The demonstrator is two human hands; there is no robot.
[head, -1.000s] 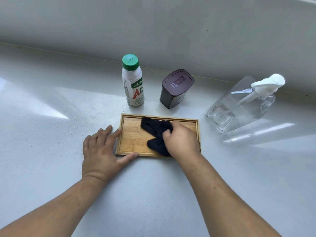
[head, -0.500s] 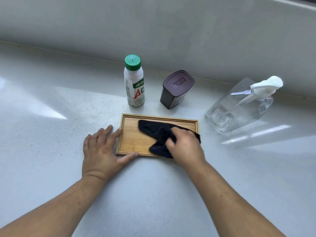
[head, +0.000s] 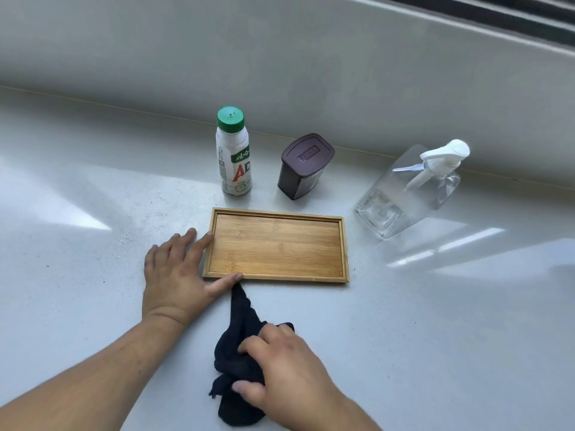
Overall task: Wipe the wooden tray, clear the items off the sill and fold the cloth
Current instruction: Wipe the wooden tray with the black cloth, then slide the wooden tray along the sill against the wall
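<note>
A shallow wooden tray [head: 276, 246] lies bare on the pale sill [head: 77, 237]. My left hand [head: 177, 272] rests flat beside the tray's left end, index finger and thumb touching its rim. A crumpled dark cloth [head: 238, 346] lies on the sill in front of the tray, one tail reaching up to the tray's near edge. My right hand [head: 286, 377] grips the bunched part of the cloth, close to me. Behind the tray stand a white bottle with a green cap [head: 234, 152], a dark brown lidded box [head: 303, 166] and a clear pump dispenser [head: 410, 191].
The grey wall [head: 280, 57] rises right behind the three items. A dark window frame [head: 497, 14] runs along the top right. Sunlit patches fall on the sill at left and right.
My right hand has pulled the cloth off the tray and toward me onto the sill. The tray is now uncovered. My left hand has stayed at the tray's left end.
</note>
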